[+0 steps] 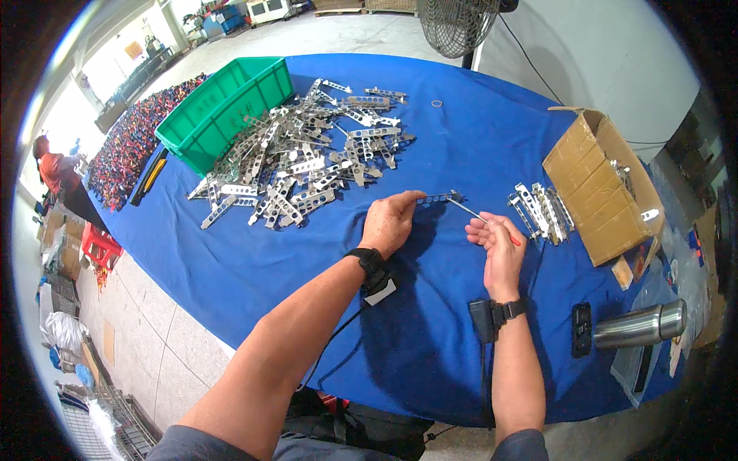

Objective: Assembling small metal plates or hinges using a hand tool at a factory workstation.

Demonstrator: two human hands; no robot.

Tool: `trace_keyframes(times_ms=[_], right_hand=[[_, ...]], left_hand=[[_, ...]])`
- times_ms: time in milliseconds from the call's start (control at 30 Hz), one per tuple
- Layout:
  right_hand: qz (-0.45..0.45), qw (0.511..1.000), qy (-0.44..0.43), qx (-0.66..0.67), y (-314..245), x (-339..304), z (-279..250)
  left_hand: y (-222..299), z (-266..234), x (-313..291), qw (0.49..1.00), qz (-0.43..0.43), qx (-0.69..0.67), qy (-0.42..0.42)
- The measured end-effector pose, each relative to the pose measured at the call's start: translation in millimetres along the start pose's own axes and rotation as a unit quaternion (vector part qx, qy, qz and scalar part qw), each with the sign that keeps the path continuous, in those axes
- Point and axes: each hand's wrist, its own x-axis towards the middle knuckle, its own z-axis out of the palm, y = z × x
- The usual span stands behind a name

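Note:
My left hand [389, 223] pinches one end of a flat metal bracket [436, 198] with round holes, held over the blue tablecloth. In my right hand [500, 244] is a slim tool with a thin metal shaft [467, 209] and a red end, perhaps a screwdriver. The tip of its shaft meets the bracket's far end; the exact contact is too small to make out. To the left, loose metal brackets [307, 165] lie in a big pile. Several more brackets [543, 212] lie side by side to the right of my right hand.
A green crate [223, 107] stands behind the pile, beside a heap of small coloured parts [134, 142]. On the right are a cardboard box [596, 196] holding brackets, a black device [582, 329] and a steel flask [639, 324]. A fan [459, 27] stands behind. Another person [60, 169] is far left.

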Motion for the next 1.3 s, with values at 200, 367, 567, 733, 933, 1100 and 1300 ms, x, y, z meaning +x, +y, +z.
trace_keyframes(times_ms=[200, 367, 567, 733, 933, 1100, 1300], right_hand=[[0.006, 1.0, 0.002, -0.001, 1.5, 0.6, -1.9], [0.0, 1.0, -0.005, -0.002, 0.9, -0.1, -0.9], [0.009, 1.0, -0.013, 0.008, 0.4, 0.0, -1.0], [0.009, 1.0, 0.009, 0.009, 0.2, 0.7, -1.1], [0.002, 1.0, -0.015, -0.003, -1.5, -1.1, -0.5], [-0.016, 1.0, 0.008, 0.003, 0.2, -1.2, 4.2], [-0.018, 1.0, 0.001, -0.024, -0.5, -1.5, -2.2]], left_hand=[[3.0, -2.4, 0.3, 1.0, -0.002, 0.007, -0.01], [1.2, -1.6, -0.2, 1.0, 0.005, 0.008, -0.002], [6.2, -4.0, -0.4, 1.0, -0.009, 0.014, -0.009], [5.8, -3.7, 0.1, 1.0, -0.009, 0.013, -0.011], [6.0, -5.3, -0.3, 1.0, -0.021, 0.011, -0.02], [-0.2, -3.7, 0.2, 1.0, 0.014, 0.02, 0.001], [5.5, -3.0, -0.7, 1.0, -0.004, 0.009, -0.01]])
